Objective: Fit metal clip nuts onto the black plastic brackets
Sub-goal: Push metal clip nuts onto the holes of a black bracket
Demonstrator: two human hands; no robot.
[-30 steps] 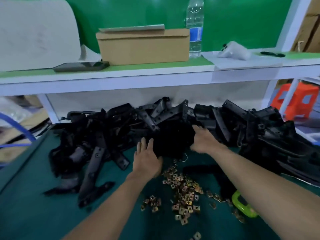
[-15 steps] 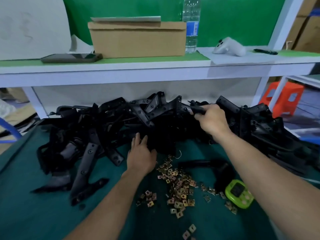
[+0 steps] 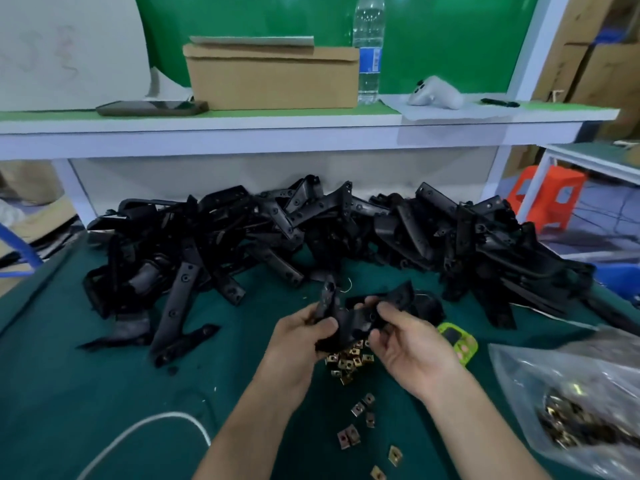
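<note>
Both hands hold one black plastic bracket (image 3: 356,318) above the green table mat, in the lower middle of the view. My left hand (image 3: 301,336) grips its left end, thumb curled over the top. My right hand (image 3: 412,344) pinches its right end. Brass-coloured metal clip nuts (image 3: 348,363) lie in a loose heap just under the bracket, and several more clip nuts (image 3: 349,438) are scattered nearer to me. A long pile of black brackets (image 3: 311,233) stretches across the back of the mat.
A clear plastic bag of clip nuts (image 3: 581,410) lies at the lower right. A small green timer (image 3: 457,342) sits right of my right hand. A white cable (image 3: 138,434) curves at the lower left. Above, a white shelf (image 3: 277,133) carries a cardboard box, a phone and a water bottle.
My right hand has pulled a bracket out of the pile and brought it towards me. My left hand has left the pile and taken hold of the same bracket.
</note>
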